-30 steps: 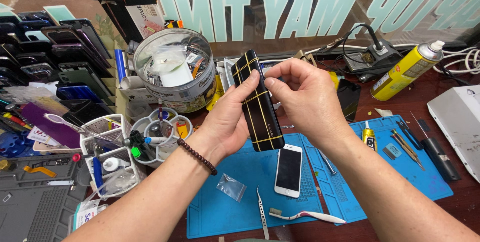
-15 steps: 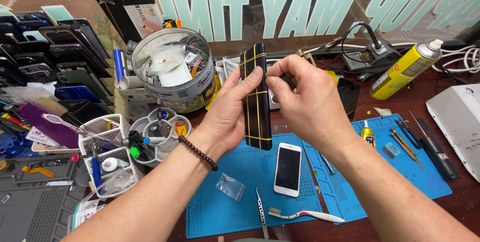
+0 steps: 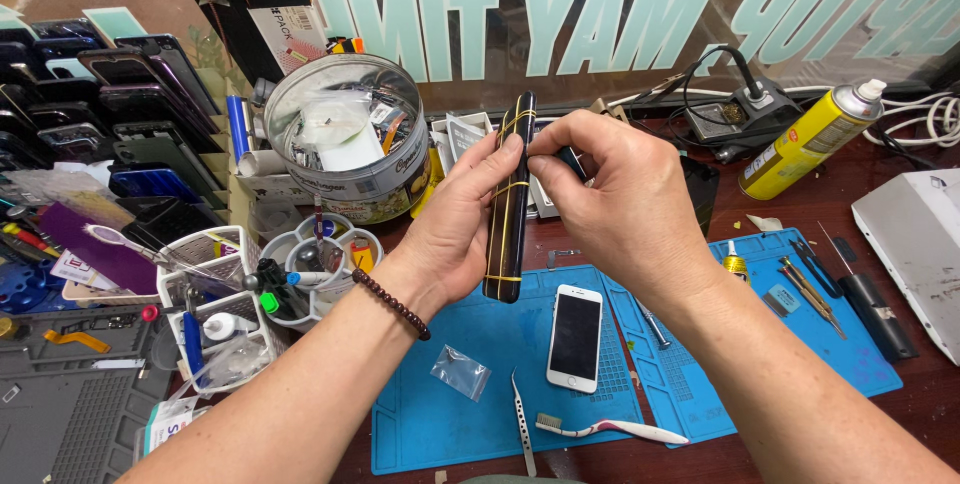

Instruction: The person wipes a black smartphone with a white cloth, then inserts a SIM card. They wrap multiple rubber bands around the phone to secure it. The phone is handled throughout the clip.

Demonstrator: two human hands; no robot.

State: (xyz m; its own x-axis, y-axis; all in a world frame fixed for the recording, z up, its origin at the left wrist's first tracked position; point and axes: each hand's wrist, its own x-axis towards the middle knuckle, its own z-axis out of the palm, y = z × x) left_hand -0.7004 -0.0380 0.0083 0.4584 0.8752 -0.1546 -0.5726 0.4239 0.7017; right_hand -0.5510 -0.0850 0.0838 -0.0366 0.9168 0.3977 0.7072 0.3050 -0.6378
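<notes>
In the head view, the left hand (image 3: 455,234) is gripping a black phone (image 3: 510,199) bound with yellow rubber bands, holding it upright and edge-on above the blue mat (image 3: 450,424); its grip is wrapping the phone from the left. The right hand (image 3: 615,199) is pinching at the phone's upper edge, its grip narrow on a band or the edge; which one is hard to tell. Below, a white phone (image 3: 575,337) is lying face up on the mat, with tweezers (image 3: 521,422) and a toothbrush (image 3: 610,429) nearer. A round tin (image 3: 345,139) is sitting far left on the desk (image 3: 790,199), a yellow spray can (image 3: 812,139) far right.
</notes>
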